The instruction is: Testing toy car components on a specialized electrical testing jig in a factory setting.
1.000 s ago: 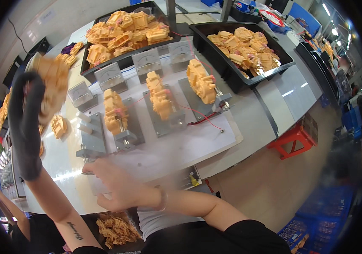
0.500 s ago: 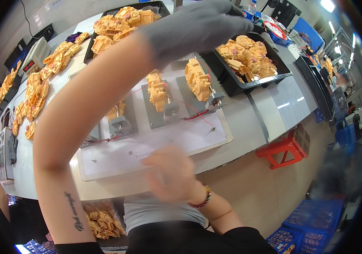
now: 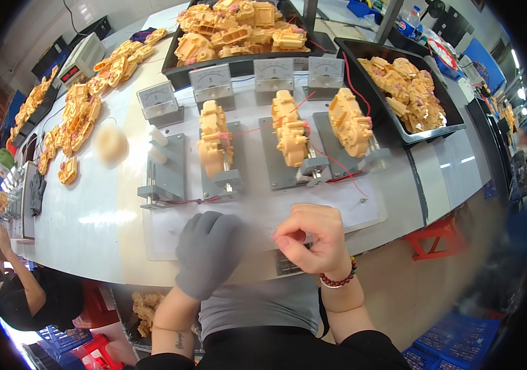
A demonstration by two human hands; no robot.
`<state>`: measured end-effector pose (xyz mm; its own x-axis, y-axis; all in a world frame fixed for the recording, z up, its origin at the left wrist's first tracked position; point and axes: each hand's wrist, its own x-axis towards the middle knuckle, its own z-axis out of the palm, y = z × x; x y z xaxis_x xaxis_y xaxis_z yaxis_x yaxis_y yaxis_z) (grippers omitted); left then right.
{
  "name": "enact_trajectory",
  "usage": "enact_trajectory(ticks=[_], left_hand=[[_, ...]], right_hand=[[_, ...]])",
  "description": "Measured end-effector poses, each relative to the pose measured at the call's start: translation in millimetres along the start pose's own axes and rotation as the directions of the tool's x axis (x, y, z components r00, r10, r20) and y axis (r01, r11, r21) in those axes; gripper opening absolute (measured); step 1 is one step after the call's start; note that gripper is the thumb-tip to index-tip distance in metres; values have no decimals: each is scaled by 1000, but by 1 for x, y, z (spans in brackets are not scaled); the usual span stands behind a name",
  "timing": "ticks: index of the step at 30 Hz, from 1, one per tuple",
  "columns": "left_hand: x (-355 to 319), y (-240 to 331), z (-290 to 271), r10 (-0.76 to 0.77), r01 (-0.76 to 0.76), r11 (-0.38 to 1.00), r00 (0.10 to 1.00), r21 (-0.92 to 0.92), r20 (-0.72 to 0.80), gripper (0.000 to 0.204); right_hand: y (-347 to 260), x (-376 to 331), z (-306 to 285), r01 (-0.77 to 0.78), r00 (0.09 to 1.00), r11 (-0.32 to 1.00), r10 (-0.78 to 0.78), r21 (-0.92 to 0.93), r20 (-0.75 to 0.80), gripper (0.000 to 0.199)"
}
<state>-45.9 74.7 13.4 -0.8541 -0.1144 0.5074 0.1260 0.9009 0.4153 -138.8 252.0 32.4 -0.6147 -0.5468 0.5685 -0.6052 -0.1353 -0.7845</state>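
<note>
My left hand [image 3: 207, 254], in a grey glove, hangs over the front edge of the white board. Its fingers bend down, with the tips smeared by motion. My bare right hand [image 3: 313, 237] is beside it, fingers curled and thumb pressed to them; anything pinched there is too small to make out. Beyond my hands, three yellow plastic gear housings [image 3: 216, 139] with red wires stand upright on grey fixtures [image 3: 274, 166]. The leftmost fixture [image 3: 168, 166] carries only white pegs. Several analog meters [image 3: 274, 75] line up behind them.
Black bins [image 3: 239, 61] of yellow housings stand at the back and back right [image 3: 399, 92]. More housings [image 3: 78, 117] lie along the left, near a blurred cream round thing [image 3: 111, 143]. A red stool [image 3: 433, 237] is right of the table. Another person [image 3: 26, 283] works at far left.
My gloved left hand has come back from the far right bin to the table's front. My right hand has moved right and its fingers show more sharply. The view has shifted.
</note>
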Motion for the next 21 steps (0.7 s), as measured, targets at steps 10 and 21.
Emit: enact_trajectory(ticks=[10,21], left_hand=[[-1,-4,-2,56,-56,998,998,29,12,16],[-2,-5,-2,65,-65,998,998,10,21,15]], right_hand=[[9,-8,3,4,999,998,-7,-67,-38,3],[11,-16,3,-35,981,995,17,-95,-192,11]])
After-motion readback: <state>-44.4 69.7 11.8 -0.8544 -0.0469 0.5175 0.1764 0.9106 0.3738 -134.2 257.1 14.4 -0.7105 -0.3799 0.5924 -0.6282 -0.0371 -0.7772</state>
